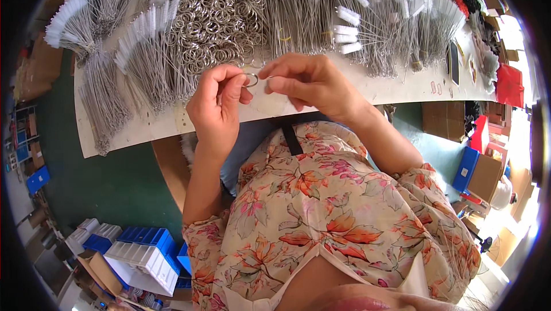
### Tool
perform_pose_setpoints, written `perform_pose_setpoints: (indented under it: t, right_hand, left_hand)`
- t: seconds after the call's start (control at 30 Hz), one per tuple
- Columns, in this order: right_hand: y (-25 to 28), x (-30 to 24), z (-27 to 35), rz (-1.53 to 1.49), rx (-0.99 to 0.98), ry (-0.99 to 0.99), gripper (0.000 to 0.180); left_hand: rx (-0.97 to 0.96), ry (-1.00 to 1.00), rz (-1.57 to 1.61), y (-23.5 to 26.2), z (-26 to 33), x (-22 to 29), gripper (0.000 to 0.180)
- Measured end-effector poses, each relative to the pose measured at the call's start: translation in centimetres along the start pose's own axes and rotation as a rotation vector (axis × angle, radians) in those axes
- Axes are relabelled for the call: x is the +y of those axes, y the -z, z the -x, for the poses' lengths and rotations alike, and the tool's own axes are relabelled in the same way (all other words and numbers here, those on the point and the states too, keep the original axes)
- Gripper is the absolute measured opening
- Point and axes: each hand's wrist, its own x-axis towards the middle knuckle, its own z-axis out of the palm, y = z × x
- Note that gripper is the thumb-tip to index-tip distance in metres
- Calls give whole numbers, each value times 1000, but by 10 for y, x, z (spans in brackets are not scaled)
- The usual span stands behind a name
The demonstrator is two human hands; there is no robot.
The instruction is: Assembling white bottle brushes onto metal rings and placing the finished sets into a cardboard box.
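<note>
My left hand (215, 101) pinches a metal split ring (251, 80) between thumb and fingertips, above the table's near edge. Close to the ring's right side is my right hand (310, 84), its thumb and forefinger drawn together. A small shiny bit shows at those right fingertips, too small to name. Beyond my hands lies a big heap of loose metal rings (215, 21). Bundles of thin wire-handled brushes with white bristles flank it: one brush bundle (152, 29) on the left, another brush bundle (298, 15) on the right.
The pale table (172, 124) carries more brushes, several lying loose with bristles (346, 31) toward the heap. A dark flat phone-like object (453, 61) rests at the right. Blue and white plastic bins (140, 265) stand on the green floor at lower left; a cardboard box (445, 118) sits at right.
</note>
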Motion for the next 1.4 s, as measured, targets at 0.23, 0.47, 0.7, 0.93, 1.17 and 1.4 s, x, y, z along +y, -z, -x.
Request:
perform_pose_setpoints:
  t: [0.23, 0.47, 0.7, 0.93, 1.17, 1.4]
  right_hand:
    - [-28, -1, 8, 135, 156, 374, 13]
    - [-20, 1, 9, 851, 329, 1267, 22]
    - [-23, -1, 7, 924, 418, 1458, 22]
    - [-24, 4, 0, 979, 397, 1541, 19]
    - [-22, 6, 0, 1041, 275, 1513, 21]
    - [-26, -20, 9, 274, -19, 698, 15]
  left_hand:
    - [83, 137, 256, -2, 3, 15, 9]
    - [-141, 190, 738, 14, 10, 32, 20]
    - [-144, 246, 991, 12, 20, 41, 31]
    - [-187, 123, 702, 22, 22, 40, 29]
    - [-176, 42, 482, 27, 19, 49, 29]
    - [80, -199, 79, 21, 20, 47, 31]
